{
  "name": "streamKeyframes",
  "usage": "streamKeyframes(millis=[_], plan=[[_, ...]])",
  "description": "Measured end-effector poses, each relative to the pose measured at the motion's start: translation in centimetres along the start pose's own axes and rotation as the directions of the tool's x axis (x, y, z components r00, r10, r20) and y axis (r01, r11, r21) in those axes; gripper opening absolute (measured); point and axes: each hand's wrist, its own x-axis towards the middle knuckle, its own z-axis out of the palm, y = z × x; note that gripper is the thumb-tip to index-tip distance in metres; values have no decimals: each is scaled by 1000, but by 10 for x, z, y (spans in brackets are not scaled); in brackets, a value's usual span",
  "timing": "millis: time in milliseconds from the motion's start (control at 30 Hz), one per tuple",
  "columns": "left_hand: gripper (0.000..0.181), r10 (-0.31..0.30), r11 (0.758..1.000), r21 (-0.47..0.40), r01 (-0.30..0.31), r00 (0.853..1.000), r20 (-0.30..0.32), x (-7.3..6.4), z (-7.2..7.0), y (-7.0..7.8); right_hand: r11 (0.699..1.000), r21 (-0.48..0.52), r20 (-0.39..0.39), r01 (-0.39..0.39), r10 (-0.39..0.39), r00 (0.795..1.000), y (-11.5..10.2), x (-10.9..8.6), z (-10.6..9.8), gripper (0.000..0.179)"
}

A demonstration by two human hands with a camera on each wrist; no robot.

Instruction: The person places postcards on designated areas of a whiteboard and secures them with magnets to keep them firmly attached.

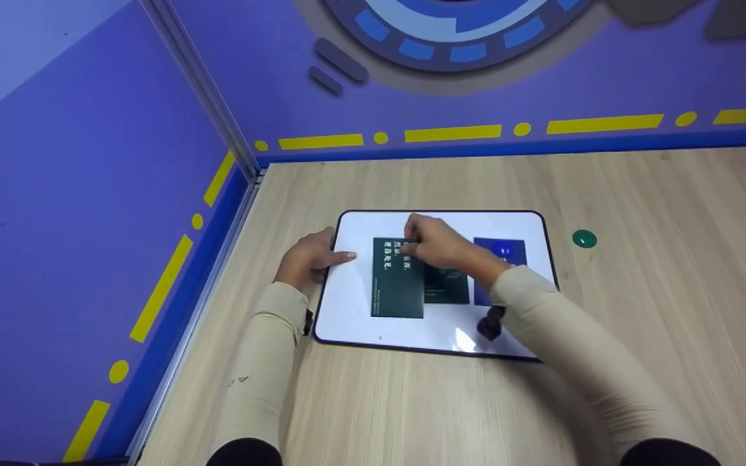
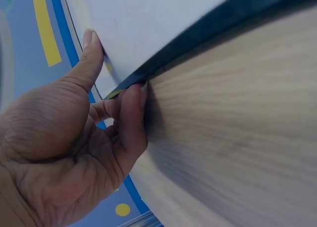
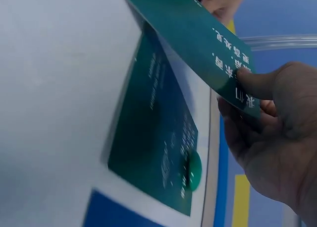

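A white magnetic board [image 1: 350, 317] with a dark frame lies on the wooden table. My left hand [image 1: 311, 255] grips its left edge, thumb over the white face and fingers curled against the rim in the left wrist view. Between thumb and fingers, my right hand [image 1: 438, 243] pinches a dark green card [image 1: 397, 291] with white characters; the right wrist view shows it tilted off the board. Beside it, partly overlapped, a second green card [image 3: 143, 118] lies under a round green magnet [image 3: 194, 171]. Further right is a blue card [image 1: 515, 255] with a blue magnet [image 1: 502, 248], partly hidden by my right arm.
Another round green magnet [image 1: 585, 239] lies on the table [image 1: 658, 272], right of the board. A purple-blue wall panel [image 1: 463, 107] with yellow marks closes off the back, and a similar panel [image 1: 88, 259] stands along the left side.
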Motion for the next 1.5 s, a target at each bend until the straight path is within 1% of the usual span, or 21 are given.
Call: streamKeyframes(millis=[133,233,367,433,567,633,733,800,933,1000,1100,1233,1367,1500], plan=[[70,2,1000,1,-2,1000,5,1,-2,0,998,-66,-46,-24,20,999,-3,16,14,16],[67,0,1000,-10,0,1000,1,1,-2,0,989,-140,-80,-52,41,996,-3,27,21,19],[68,-13,1000,-23,13,1000,8,2,-1,1,961,-268,-74,-68,50,996,-1,37,28,23],[72,-20,999,-27,21,1000,12,2,0,0,949,-308,-61,-64,47,997,0,40,31,25],[75,-18,1000,-19,18,1000,9,2,1,0,945,-322,-67,-63,44,997,0,43,34,26],[80,-9,1000,8,9,1000,7,2,1,-1,941,-330,-74,-68,46,996,0,43,35,25],[88,5,999,45,-6,1000,11,2,1,-2,930,-360,-74,-78,55,996,-1,43,36,26],[91,14,998,63,-14,1000,10,2,1,-3,918,-386,-66,-87,67,996,-2,43,37,30],[81,13,999,34,-13,1000,2,1,-1,-2,888,-450,-51,-88,73,996,-5,44,35,44],[78,14,999,28,-14,1000,-2,1,0,-2,876,-474,-48,-91,77,996,-6,44,34,48],[80,24,999,33,-24,1000,-9,1,0,-1,863,-496,-47,-99,87,995,-8,45,31,45],[77,22,999,33,-22,1000,-18,4,1,1,855,-507,-46,-107,97,994,-8,45,29,43],[72,8,999,39,-7,1000,-27,6,2,0,858,-505,-44,-99,89,995,-8,44,32,46],[73,2,999,42,-1,1000,-25,3,2,-3,860,-500,-45,-101,91,995,-8,44,36,58]])
